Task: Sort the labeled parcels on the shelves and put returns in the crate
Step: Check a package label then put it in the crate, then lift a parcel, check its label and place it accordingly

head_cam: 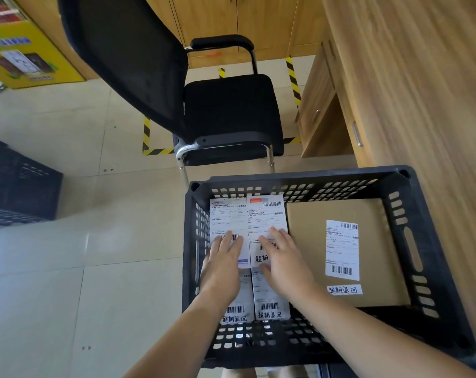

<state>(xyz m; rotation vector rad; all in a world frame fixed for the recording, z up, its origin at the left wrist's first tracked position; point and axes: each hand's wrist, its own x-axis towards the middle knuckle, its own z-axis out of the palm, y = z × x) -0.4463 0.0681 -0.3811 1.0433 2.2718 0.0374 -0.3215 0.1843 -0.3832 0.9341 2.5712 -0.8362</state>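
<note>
I see left hand flat, fingers spread, on left parcel; right hand same on right parcel; crate, lower centre.

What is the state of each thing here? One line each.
Black plastic slotted crate: holds parcels.
White labelled parcels: flat, side by side.
Brown cardboard box: flat in crate, label up.
Left hand: open, flat on parcel.
Right hand: open, flat on parcel.
Black office chair: upright.
</note>
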